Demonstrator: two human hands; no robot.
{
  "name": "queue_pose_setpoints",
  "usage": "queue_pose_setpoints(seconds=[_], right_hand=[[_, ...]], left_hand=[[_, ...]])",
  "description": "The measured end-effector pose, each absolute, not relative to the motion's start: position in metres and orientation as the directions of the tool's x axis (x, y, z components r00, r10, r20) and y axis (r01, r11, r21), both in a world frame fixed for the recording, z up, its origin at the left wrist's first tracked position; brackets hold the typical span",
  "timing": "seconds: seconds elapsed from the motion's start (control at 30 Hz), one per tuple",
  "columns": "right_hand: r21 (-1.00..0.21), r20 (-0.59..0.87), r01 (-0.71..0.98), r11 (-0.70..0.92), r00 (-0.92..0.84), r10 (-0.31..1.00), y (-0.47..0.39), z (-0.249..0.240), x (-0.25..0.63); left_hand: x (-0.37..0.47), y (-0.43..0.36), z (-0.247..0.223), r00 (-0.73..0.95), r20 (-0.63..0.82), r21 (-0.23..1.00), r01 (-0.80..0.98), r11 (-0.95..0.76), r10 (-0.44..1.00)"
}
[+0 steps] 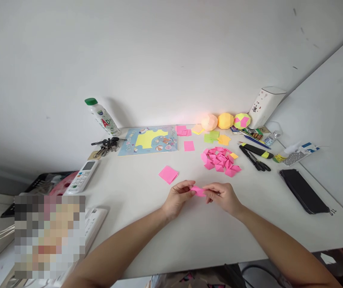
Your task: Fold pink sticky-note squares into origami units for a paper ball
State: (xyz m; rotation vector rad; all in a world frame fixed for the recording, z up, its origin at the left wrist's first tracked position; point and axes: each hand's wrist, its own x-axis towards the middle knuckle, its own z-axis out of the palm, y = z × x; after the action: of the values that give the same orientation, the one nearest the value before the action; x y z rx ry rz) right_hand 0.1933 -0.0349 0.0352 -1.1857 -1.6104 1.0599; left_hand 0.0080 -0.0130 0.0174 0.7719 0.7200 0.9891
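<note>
Between my two hands, just above the white table, is a small folded piece of pink paper (199,191). My left hand (179,197) pinches its left end between thumb and fingers. At its right end my right hand (223,196) pinches it too. Part of the paper is covered by the fingertips. A small stack of square pink paper (168,175) lies flat to the left, beyond my left hand. Farther back and to the right is a ring-shaped heap of folded pink paper pieces (220,160), with one orange piece at its edge.
Paper balls, one of them orange (225,121), line the wall. Loose sticky notes, one a pink square (189,146), lie before them. Scissors (257,160), a utility knife (257,150) and a black pouch (303,190) are right; a bottle (102,118), keys (108,145) and remote (83,176) left.
</note>
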Motion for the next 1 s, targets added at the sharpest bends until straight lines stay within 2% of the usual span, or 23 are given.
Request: queue_pose_setpoints(seconds=[0.17, 0.37, 0.57, 0.73, 1.0], right_hand=[[-0.965, 0.103, 0.213, 0.154, -0.233, 0.967, -0.0363, 0.0391, 0.1926], [-0.908, 0.182, 0.332, 0.256, -0.239, 0.954, -0.0355, 0.0412, 0.1909], [-0.930, 0.154, 0.276, 0.241, -0.304, 0.940, -0.0361, 0.0376, 0.1906], [-0.911, 0.202, 0.283, 0.299, -0.325, 0.924, -0.0364, 0.0377, 0.1907], [-0.895, 0.171, 0.342, 0.286, -0.328, 0.929, -0.0363, 0.0349, 0.1919]], left_hand=[[0.0074, -0.0158, 0.0184, 0.482, -0.116, 0.906, -0.307, 0.291, 0.869], [0.0082, -0.0176, 0.0168, 0.466, -0.078, 0.947, -0.242, 0.212, 0.881], [0.0091, -0.0205, 0.0181, 0.477, -0.088, 0.977, -0.132, 0.170, 0.875], [0.0098, -0.0213, 0.0174, 0.438, -0.088, 0.976, -0.140, 0.165, 0.895], [0.0101, -0.0207, 0.0130, 0.439, -0.089, 0.972, -0.155, 0.174, 0.894]])
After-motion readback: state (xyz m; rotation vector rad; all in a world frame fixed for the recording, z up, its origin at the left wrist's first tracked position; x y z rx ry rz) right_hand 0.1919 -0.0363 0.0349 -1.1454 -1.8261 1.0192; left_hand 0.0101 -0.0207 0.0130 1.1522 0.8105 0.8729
